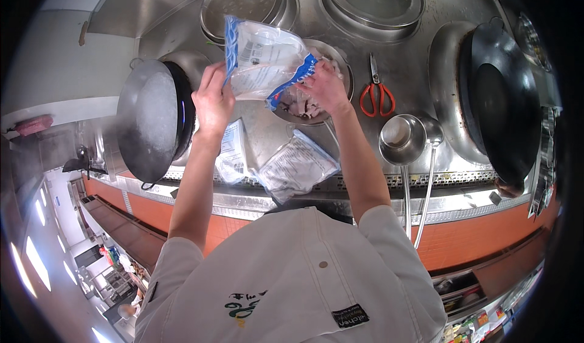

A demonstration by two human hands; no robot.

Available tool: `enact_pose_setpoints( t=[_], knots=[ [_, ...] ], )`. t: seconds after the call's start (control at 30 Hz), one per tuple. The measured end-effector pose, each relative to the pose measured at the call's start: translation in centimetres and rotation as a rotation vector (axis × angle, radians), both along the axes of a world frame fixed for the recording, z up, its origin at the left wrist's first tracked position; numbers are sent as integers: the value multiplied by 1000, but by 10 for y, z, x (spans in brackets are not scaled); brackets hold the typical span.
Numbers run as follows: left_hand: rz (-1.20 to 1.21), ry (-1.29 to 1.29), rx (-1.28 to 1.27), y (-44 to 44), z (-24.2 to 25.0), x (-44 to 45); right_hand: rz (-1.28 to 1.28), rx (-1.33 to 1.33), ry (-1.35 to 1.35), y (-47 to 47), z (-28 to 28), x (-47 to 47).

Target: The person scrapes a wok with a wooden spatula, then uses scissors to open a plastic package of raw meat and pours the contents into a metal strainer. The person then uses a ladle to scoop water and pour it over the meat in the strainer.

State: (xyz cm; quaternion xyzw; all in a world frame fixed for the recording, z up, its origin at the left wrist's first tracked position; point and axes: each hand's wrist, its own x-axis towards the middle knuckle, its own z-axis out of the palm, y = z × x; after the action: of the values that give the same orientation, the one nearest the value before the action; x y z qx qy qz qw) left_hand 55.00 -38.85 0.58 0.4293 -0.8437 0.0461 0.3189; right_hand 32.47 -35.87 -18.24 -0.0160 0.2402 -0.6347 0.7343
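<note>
Between my hands, a clear plastic food bag with blue printed ends (269, 58) is held tilted over a metal strainer (345, 53). Pale, dark-edged food pieces (303, 106) lie in the strainer. My left hand (213, 97) grips the bag's left end. With its fingers, my right hand (326, 86) holds the right end, above the strainer. Two more plastic packets bearing print lie nearer my body, a left packet (232, 153) and a right packet (299, 163). Red-handled scissors (377, 94) rest on the steel worktop, right of my right hand.
A steaming wok (150, 124) stands at left, a dark wok (504, 101) at right. Two round metal vessels, left (242, 5) and right (374, 1), sit at the back. Two long-handled ladles, one larger (401, 137) and one smaller (433, 131), extend over the counter's front edge.
</note>
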Motion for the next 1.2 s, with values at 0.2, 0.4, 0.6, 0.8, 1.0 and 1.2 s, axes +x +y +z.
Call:
enact_pose_setpoints(
  t=[0.2, 0.4, 0.6, 0.8, 1.0, 1.2],
  knots=[
    [-104, -87, 116, 9, 14, -17, 3, 121, 56, -2, -15, 17],
    [-97, -81, 114, 6, 27, -25, -10, 179, 328, -7, -5, 14],
    [17, 116, 200, -4, 27, -22, -29, -58, 47, 7, 17, 3],
    [-2, 186, 228, -13, 30, -28, 151, -236, 496, -2, 8, 11],
    [40, 233, 297, -19, 33, -23, 219, -273, 697, -4, 9, 12],
    [120, 694, 702, -19, 18, -8, 340, -73, 490, 12, 28, 22]
  ],
)
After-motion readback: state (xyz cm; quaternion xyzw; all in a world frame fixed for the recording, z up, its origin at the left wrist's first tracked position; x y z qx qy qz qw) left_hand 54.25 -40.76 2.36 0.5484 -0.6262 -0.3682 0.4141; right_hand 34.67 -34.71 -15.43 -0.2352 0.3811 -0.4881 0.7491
